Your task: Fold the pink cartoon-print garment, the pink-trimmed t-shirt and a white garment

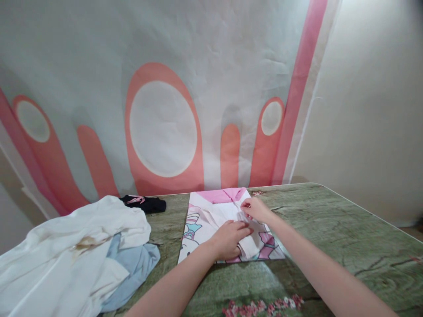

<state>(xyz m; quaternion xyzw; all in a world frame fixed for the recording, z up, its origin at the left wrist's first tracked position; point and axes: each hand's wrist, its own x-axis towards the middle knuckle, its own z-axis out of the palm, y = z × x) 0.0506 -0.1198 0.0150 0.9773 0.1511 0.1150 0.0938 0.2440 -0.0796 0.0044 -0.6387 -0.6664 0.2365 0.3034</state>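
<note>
A flat cloth (197, 235) lies mid-table, near the far edge of the table (330, 237). The left hand (231, 240) rests on its near part, the right hand (255, 209) farther back and right; a smaller cloth (250, 247) seems to lie beneath them. Left sits a clothes pile (82, 246), a small bundle (145, 204) behind it. A wall hanging (163, 127) stands behind the table.

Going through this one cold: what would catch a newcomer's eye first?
Probably the big coral-rimmed oval on the backdrop behind the table. Next, the left hand and right hand at the pink-and-white printed piece near the table's middle. Then the heaped white cloth at the picture's left.
</note>
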